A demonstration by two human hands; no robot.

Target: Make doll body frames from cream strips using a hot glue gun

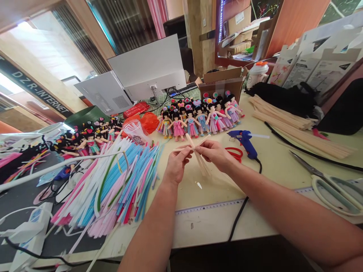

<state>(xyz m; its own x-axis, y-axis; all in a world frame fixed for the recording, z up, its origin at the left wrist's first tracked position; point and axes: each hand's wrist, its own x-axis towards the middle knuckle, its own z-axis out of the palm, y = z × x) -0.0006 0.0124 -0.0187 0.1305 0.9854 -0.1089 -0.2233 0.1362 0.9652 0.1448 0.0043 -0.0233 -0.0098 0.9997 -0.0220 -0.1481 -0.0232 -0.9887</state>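
Cream-coloured pipe cleaners [202, 165], crossed in a star-like bundle, are pinched between both hands above the table. My left hand [178, 161] is closed on the bundle's left side, thumb against the crossing point. From the other side my right hand [213, 154] grips it, fingertips nearly touching those of the left. Ends of the bundle stick out upward, sideways and down toward the tabletop. Just behind the hands stand several small pipe-cleaner dolls [193, 124] in pink, blue and purple dresses. Right of my hands lies a blue glue gun [246, 143].
Pink, white and blue pipe cleaners [113, 185] cover the left. Large scissors [326, 183] lie at right, near a pile of cream pipe cleaners [306, 128]. A ruler strip [210, 207] runs along the front edge; the glue gun's black cable [241, 215] crosses it. A monitor [150, 68] stands behind.
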